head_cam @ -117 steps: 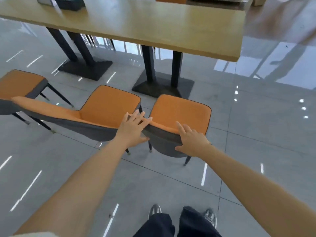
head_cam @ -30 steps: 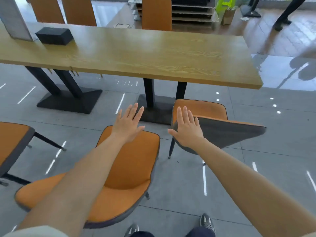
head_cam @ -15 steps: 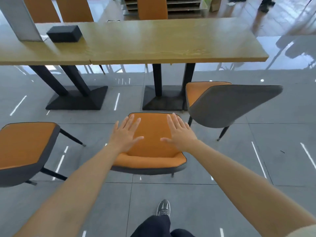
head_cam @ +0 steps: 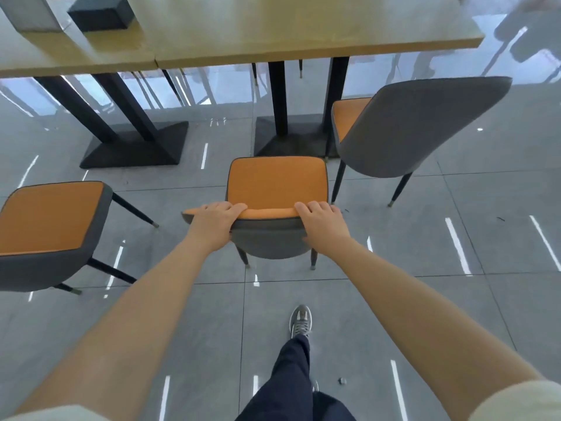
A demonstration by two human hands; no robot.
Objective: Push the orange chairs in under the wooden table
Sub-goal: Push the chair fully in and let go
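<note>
The middle orange chair (head_cam: 277,183) is standing on the grey tiled floor (head_cam: 197,314), facing the wooden bench (head_cam: 273,28), with its seat clear of the bench edge and near the bench's black pedestal base (head_cam: 291,141). Its seat is showing flat orange upholstery with dark piping, and its shell underneath and behind is looking dark grey, on thin black legs with pale tips.

The left hand (head_cam: 214,224) is closing over the left end of the chair's backrest top, fingers curling over the orange edge and the thumb going down the grey back. The right hand (head_cam: 323,221) is gripping the right end of the same backrest in the same way, so both hands are clamping on that chair.

A second orange chair (head_cam: 419,126) is standing to the right, turned at an angle, with its grey back facing the camera and the front of its orange seat seemingly reaching just under the bench edge, though the angle is making that hard to judge. A third orange chair (head_cam: 51,220) is sitting well to the left, out from the bench.

On the bench top a black box (head_cam: 100,15) is lying near the far left, beside a grey upright object (head_cam: 30,10) cut off by the frame. One grey shoe (head_cam: 300,320) and dark trouser legs are showing below.
</note>
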